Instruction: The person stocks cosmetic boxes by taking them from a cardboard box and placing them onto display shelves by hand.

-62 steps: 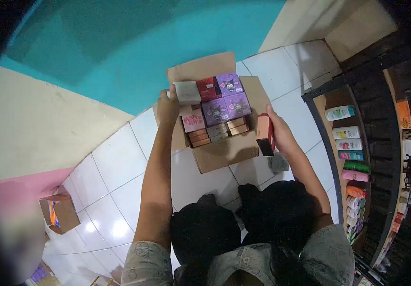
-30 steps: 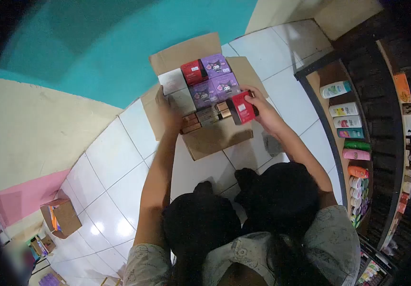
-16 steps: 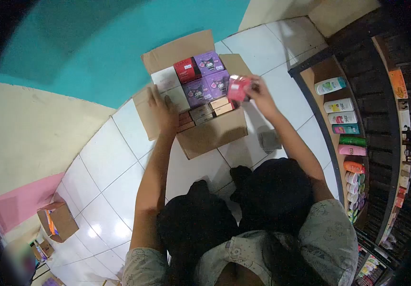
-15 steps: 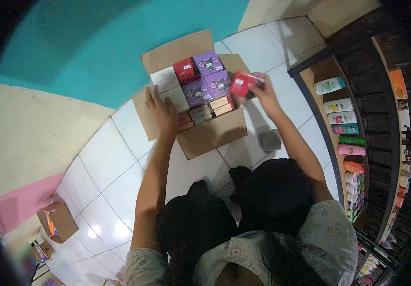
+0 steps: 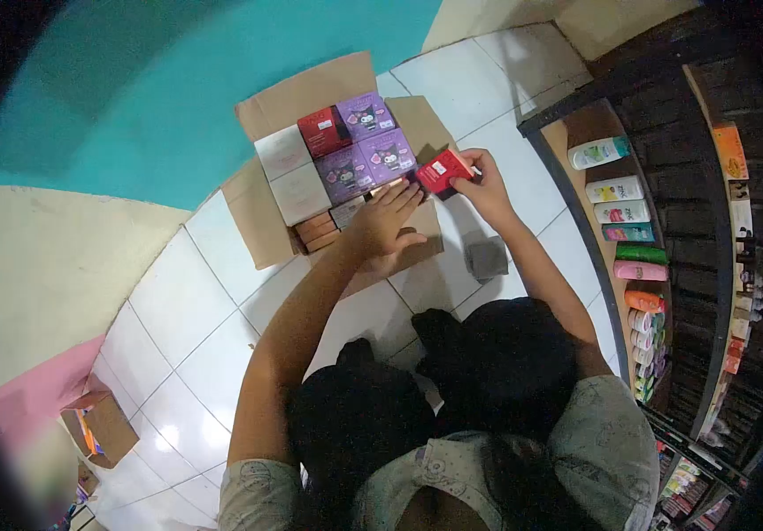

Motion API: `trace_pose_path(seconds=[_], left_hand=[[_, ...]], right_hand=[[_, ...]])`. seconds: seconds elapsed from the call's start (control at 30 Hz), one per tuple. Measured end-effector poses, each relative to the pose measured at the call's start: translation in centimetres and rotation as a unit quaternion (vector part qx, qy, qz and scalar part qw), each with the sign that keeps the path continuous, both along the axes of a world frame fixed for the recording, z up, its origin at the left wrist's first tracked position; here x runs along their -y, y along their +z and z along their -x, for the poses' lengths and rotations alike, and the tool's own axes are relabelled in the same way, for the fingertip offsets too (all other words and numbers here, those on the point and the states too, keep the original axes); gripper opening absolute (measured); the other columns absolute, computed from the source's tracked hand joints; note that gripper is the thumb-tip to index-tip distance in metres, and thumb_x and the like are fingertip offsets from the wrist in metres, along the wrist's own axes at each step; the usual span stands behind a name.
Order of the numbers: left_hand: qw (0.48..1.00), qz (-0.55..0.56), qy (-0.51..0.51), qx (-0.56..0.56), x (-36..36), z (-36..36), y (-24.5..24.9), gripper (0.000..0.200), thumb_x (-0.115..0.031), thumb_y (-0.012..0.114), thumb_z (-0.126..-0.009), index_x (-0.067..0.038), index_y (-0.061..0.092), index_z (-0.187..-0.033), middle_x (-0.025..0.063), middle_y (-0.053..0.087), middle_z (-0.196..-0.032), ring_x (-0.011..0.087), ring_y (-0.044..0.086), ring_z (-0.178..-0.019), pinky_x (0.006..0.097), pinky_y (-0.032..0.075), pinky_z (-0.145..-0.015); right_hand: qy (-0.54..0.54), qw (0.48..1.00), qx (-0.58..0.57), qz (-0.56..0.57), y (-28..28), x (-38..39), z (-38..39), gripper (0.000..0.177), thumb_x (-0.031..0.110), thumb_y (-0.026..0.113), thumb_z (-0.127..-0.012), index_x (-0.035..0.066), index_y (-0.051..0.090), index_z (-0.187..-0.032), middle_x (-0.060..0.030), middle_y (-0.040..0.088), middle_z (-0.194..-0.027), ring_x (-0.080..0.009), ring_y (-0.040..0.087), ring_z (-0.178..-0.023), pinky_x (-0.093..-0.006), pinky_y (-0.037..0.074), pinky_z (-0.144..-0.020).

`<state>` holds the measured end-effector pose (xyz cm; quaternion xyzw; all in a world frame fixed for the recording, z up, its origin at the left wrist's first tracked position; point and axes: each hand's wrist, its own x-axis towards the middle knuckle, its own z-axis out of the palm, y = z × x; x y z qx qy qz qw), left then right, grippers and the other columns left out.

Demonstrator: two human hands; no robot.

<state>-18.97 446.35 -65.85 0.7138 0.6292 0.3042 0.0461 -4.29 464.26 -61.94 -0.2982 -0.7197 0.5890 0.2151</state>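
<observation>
An open cardboard carton (image 5: 249, 212) on the tiled floor holds several small boxes. White boxes (image 5: 301, 194) fill its left side, a dark red box (image 5: 324, 132) and purple boxes with a cartoon figure (image 5: 390, 154) the middle and right. Narrow brown boxes (image 5: 317, 231) stand at the near side. My right hand (image 5: 486, 188) grips a red box (image 5: 444, 172) at the carton's right edge. My left hand (image 5: 388, 221) lies with fingers spread over the small boxes at the near right, partly hiding them.
A grey object (image 5: 486, 257) rests on the floor right of the carton. A curved shelf (image 5: 581, 234) with bottles stands at the right. A smaller open box (image 5: 109, 431) is at the lower left. A teal wall (image 5: 196, 80) rises behind the carton.
My left hand has moved right, from the white boxes to the near-side small boxes. The red box in my right hand has come lower, turned with its printed face showing. The view has shifted slightly.
</observation>
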Motion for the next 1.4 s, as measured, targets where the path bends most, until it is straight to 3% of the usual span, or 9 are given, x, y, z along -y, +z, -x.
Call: trace_pose_path(seconds=[0.13,0.23,0.37,0.57,0.67,1.0,1.1,1.27,1.4], left_hand=[[1.000,-0.004,0.008,-0.017,-0.1,0.3,0.0,0.076,-0.056,0.063,-0.075,0.007,0.056,-0.116,0.0214,0.056,-0.122,0.0377,0.047,-0.121,0.0448,0.034,-0.106],[0.999,-0.004,0.015,-0.047,-0.1,0.2,0.4,0.074,-0.057,0.064,-0.073,0.007,0.058,-0.111,0.0210,0.057,-0.120,0.0373,0.048,-0.119,0.0451,0.036,-0.104],[0.999,0.031,0.017,-0.023,-0.1,0.2,0.2,0.071,-0.055,0.065,-0.073,0.007,0.059,-0.108,0.0206,0.057,-0.119,0.0362,0.048,-0.119,0.0444,0.038,-0.102],[0.997,0.032,0.052,-0.057,1.5,-0.4,0.2,0.066,-0.047,0.063,-0.078,0.005,0.055,-0.117,0.0181,0.052,-0.128,0.0334,0.045,-0.123,0.0416,0.038,-0.103],[0.986,0.112,0.100,-0.066,3.8,-0.7,0.1,0.062,-0.042,0.061,-0.083,0.003,0.050,-0.124,0.0162,0.047,-0.135,0.0317,0.041,-0.128,0.0417,0.035,-0.106],[0.966,0.177,0.171,-0.081,8.7,-0.6,0.3,0.061,-0.033,0.057,-0.085,-0.009,0.038,-0.138,0.0097,0.040,-0.144,0.0299,0.035,-0.134,0.0460,0.031,-0.108],[0.963,0.175,0.175,-0.103,8.5,-0.5,0.3,0.059,-0.034,0.055,-0.087,-0.008,0.038,-0.138,0.0102,0.041,-0.143,0.0311,0.037,-0.132,0.0459,0.030,-0.107],[0.958,0.169,0.195,-0.124,8.6,-1.0,-0.2,0.053,-0.030,0.054,-0.088,-0.010,0.041,-0.136,0.0084,0.041,-0.143,0.0301,0.038,-0.131,0.0478,0.029,-0.108],[0.958,0.170,0.204,-0.106,8.6,-1.2,-0.3,0.049,-0.027,0.051,-0.090,-0.011,0.041,-0.135,0.0081,0.040,-0.144,0.0295,0.038,-0.132,0.0502,0.027,-0.108]], right_hand=[[-0.038,0.995,0.015,0.087,0.5,0.9,0.0,0.051,0.002,0.068,-0.074,0.002,0.046,-0.120,-0.0084,0.054,-0.107,-0.0151,0.054,-0.098,-0.0300,0.047,-0.084],[0.038,0.999,0.004,-0.039,-1.3,1.3,0.2,0.052,0.001,0.067,-0.074,0.001,0.045,-0.121,-0.0093,0.055,-0.107,-0.0153,0.055,-0.097,-0.0302,0.048,-0.082],[0.041,0.997,0.009,-0.057,-1.1,1.8,0.5,0.050,0.000,0.066,-0.074,0.000,0.045,-0.120,-0.0091,0.055,-0.105,-0.0153,0.055,-0.097,-0.0296,0.048,-0.081],[-0.006,0.996,-0.055,0.073,-1.5,1.4,0.0,0.043,-0.004,0.068,-0.072,0.002,0.048,-0.110,-0.0059,0.057,-0.099,-0.0151,0.056,-0.092,-0.0289,0.046,-0.085],[0.036,0.999,-0.020,0.019,-1.8,0.4,-0.2,0.044,-0.001,0.073,-0.073,0.003,0.048,-0.110,-0.0034,0.058,-0.094,-0.0142,0.056,-0.091,-0.0295,0.045,-0.088],[0.019,0.988,0.045,0.148,2.8,-1.1,5.5,0.049,0.015,0.074,-0.081,0.000,0.047,-0.119,-0.0103,0.062,-0.094,-0.0155,0.062,-0.079,-0.0265,0.056,-0.066],[0.037,0.991,0.048,0.119,1.6,-0.2,7.8,0.048,0.015,0.074,-0.081,0.001,0.048,-0.118,-0.0104,0.063,-0.093,-0.0155,0.062,-0.081,-0.0264,0.056,-0.064],[0.123,0.992,-0.007,-0.029,2.3,-1.3,11.1,0.039,0.016,0.069,-0.085,0.001,0.060,-0.120,-0.0077,0.066,-0.095,-0.0124,0.059,-0.084,-0.0280,0.048,-0.079],[0.220,0.971,0.058,-0.071,4.5,-4.1,15.2,0.031,0.016,0.066,-0.086,0.002,0.065,-0.114,-0.0056,0.067,-0.101,-0.0140,0.058,-0.087,-0.0280,0.047,-0.081]])
